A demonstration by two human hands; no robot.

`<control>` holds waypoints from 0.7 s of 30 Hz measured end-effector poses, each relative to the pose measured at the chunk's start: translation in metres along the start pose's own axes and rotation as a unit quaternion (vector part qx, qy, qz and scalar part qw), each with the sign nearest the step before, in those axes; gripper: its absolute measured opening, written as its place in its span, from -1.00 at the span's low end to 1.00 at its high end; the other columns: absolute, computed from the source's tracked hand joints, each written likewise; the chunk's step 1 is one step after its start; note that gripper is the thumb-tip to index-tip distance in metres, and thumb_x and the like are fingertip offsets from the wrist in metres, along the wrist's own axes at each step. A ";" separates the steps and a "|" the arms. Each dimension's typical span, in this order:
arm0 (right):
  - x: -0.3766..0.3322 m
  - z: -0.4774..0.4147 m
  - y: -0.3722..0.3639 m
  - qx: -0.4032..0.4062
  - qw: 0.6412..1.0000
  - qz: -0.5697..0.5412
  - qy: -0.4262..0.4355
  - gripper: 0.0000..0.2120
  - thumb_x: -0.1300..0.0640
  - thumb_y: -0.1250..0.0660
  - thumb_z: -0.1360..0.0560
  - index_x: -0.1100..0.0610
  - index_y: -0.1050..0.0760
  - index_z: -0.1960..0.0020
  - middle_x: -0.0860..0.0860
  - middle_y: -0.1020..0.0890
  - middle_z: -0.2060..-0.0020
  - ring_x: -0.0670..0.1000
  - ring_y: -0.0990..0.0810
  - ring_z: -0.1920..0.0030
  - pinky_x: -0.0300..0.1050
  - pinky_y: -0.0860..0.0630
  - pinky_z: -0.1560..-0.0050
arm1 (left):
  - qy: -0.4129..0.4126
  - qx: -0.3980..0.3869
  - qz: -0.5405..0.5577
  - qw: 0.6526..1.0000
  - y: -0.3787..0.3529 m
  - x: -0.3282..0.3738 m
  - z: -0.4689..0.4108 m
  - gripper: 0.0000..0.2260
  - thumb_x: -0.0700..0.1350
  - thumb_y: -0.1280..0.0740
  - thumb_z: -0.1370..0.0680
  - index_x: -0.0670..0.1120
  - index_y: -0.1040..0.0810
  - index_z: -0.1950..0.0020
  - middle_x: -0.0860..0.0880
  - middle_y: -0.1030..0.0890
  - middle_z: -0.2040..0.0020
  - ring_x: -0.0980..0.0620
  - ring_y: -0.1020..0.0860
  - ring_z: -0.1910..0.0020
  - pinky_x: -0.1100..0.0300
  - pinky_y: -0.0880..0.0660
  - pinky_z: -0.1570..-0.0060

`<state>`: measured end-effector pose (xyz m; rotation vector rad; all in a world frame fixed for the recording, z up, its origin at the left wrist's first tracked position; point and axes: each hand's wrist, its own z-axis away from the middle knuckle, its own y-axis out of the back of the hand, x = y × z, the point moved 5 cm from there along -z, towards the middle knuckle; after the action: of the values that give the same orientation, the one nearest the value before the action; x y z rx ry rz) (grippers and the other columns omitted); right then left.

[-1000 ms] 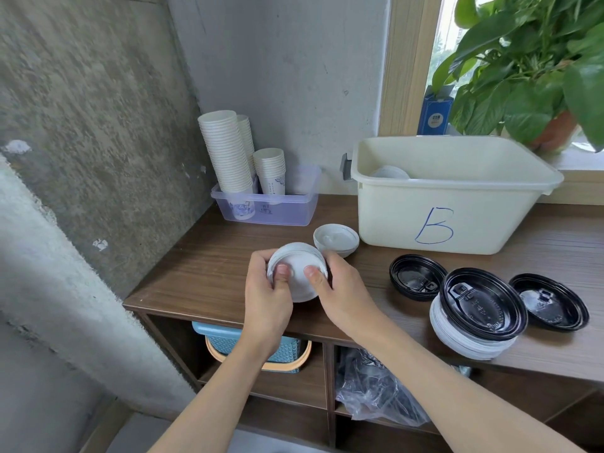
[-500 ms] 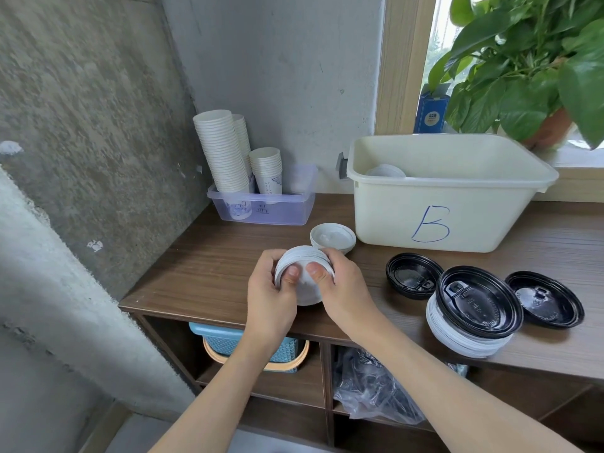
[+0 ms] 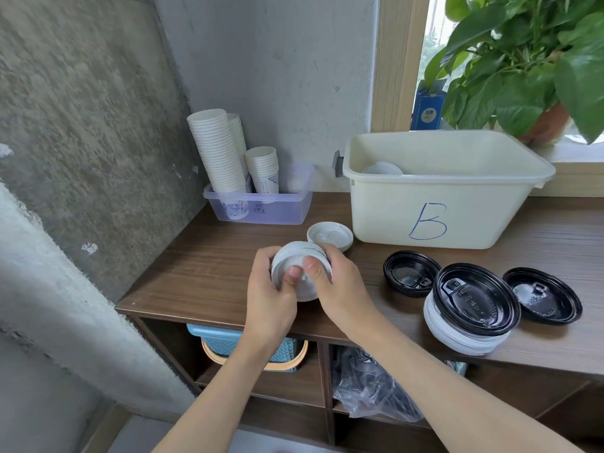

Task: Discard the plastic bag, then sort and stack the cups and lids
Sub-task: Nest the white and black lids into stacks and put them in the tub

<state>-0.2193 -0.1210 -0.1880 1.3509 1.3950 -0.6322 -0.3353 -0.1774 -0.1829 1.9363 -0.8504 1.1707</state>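
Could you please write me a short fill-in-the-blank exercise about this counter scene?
1. The cream plastic tub bears the blue letter ___.
2. The left hand and the right hand together hold a stack of round plastic lids coloured ___.
3. The large round lid topping the pile of white lids is ___.
Missing words: B; white; black.

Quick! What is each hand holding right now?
Left hand: fingers curled round the stack of white lids.
Right hand: gripping the same stack of white lids.
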 end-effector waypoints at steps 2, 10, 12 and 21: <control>0.001 0.000 0.000 0.000 1.000 0.006 0.001 -0.76 0.04 -0.21 -0.60 0.13 -0.50 -0.17 -0.04 -0.63 0.02 -0.08 -0.57 0.01 -0.30 -0.45 0.02 | 0.022 0.004 0.007 1.000 0.001 -0.004 -0.001 -0.86 -0.13 -0.35 -0.58 0.00 -0.45 -0.11 0.08 -0.58 0.00 0.33 -0.54 0.08 0.48 -0.45 0.13; 0.002 -0.001 0.005 0.036 0.999 0.040 0.006 -0.90 0.14 -0.28 -0.56 0.15 -0.53 -0.02 0.00 -0.62 0.13 -0.02 -0.54 0.11 -0.37 -0.40 0.16 | -0.009 -0.032 0.012 0.999 -0.004 0.000 -0.002 -0.82 -0.21 -0.38 -0.56 -0.07 -0.58 -0.16 0.11 -0.66 -0.01 0.25 -0.59 0.00 0.45 -0.45 0.06; 0.002 -0.002 0.004 0.035 0.998 0.054 0.013 -0.89 0.16 -0.28 -0.56 0.16 -0.51 -0.05 0.00 -0.60 0.10 -0.03 -0.52 0.10 -0.46 -0.35 0.17 | -0.002 -0.018 -0.006 1.000 -0.004 -0.001 -0.002 -0.82 -0.27 -0.39 -0.54 -0.06 -0.56 -0.10 0.10 -0.64 0.06 0.28 -0.56 0.10 0.46 -0.44 0.14; 0.005 -0.001 -0.002 -0.013 0.999 0.036 -0.012 -0.67 0.04 -0.12 -0.63 0.14 -0.36 -0.35 -0.05 -0.55 -0.10 -0.10 -0.50 -0.10 -0.56 -0.33 0.07 | 0.034 0.041 -0.048 0.997 0.000 -0.004 0.001 -0.77 0.04 -0.40 -0.53 -0.02 -0.41 -0.01 0.13 -0.53 0.12 0.31 -0.52 0.16 0.48 -0.41 0.23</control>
<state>-0.2204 -0.1187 -0.1931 1.3614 1.3254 -0.5794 -0.3365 -0.1771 -0.1869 1.9683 -0.6759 1.2225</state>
